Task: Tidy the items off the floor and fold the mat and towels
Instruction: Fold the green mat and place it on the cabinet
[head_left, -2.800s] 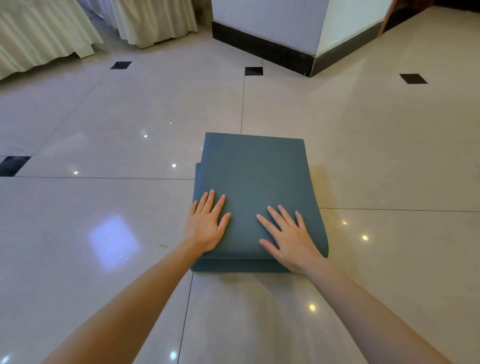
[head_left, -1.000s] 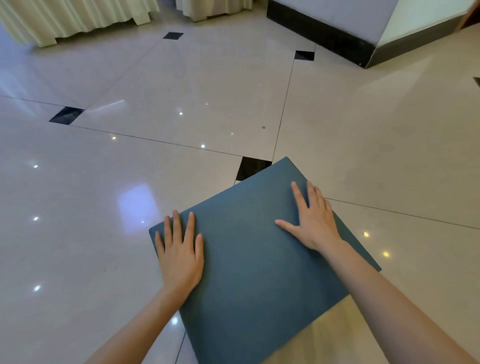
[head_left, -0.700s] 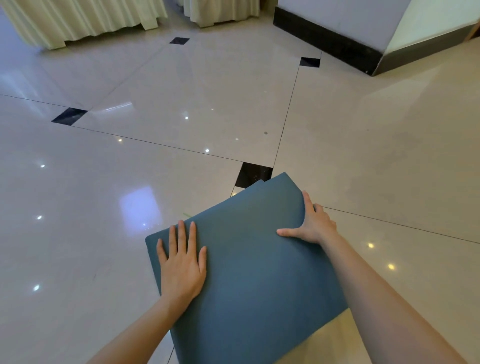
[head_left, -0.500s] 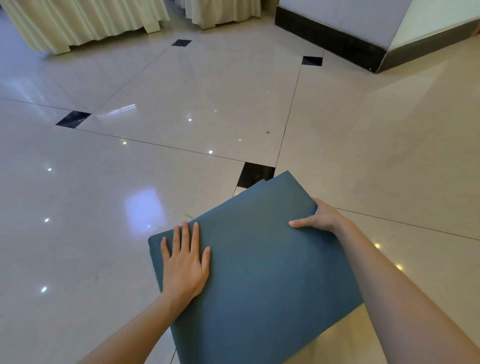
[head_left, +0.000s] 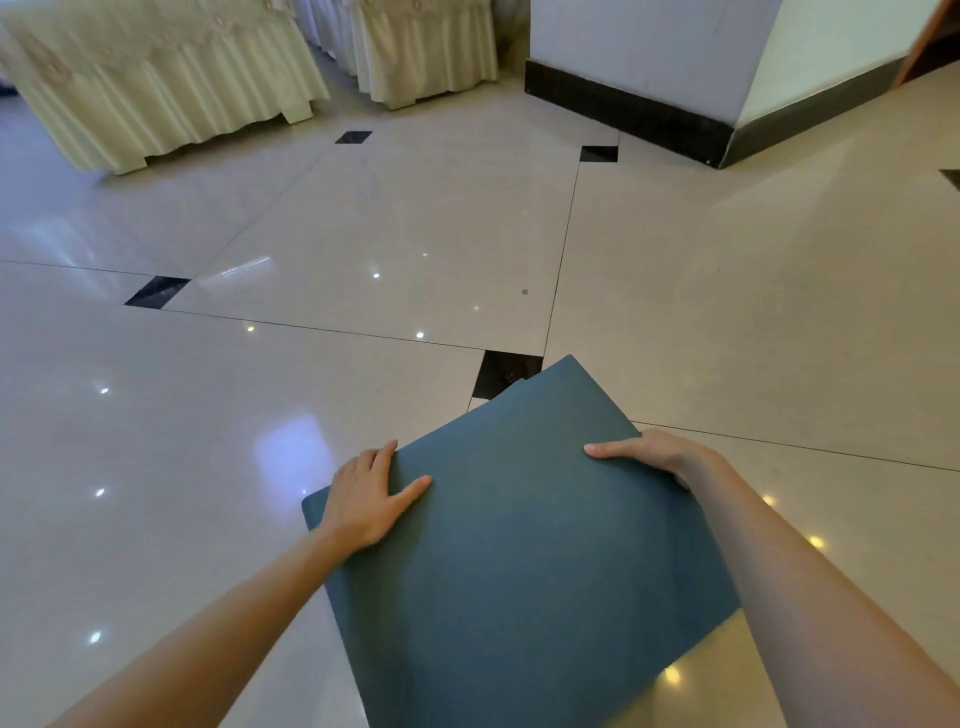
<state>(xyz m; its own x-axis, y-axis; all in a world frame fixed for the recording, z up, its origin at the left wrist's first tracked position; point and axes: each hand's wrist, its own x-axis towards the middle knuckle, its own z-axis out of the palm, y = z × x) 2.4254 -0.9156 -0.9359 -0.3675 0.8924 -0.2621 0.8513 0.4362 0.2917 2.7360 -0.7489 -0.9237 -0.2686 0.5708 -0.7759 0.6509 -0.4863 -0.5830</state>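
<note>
Down low in the view, the folded teal mat (head_left: 519, 561) sits turned at an angle, its far corner over a black tile inset (head_left: 498, 371) of the glossy floor (head_left: 363, 234). Both hands grip its edges: the left hand (head_left: 366, 496) clasps the left edge, thumb lying on top and fingers curled over the rim; the right hand (head_left: 654, 454) clasps the right edge, thumb on top, fingers hidden underneath. Whether the mat is lifted or touching the tiles is hard to say. Cream skirted furniture (head_left: 156, 88) stands well beyond.
</note>
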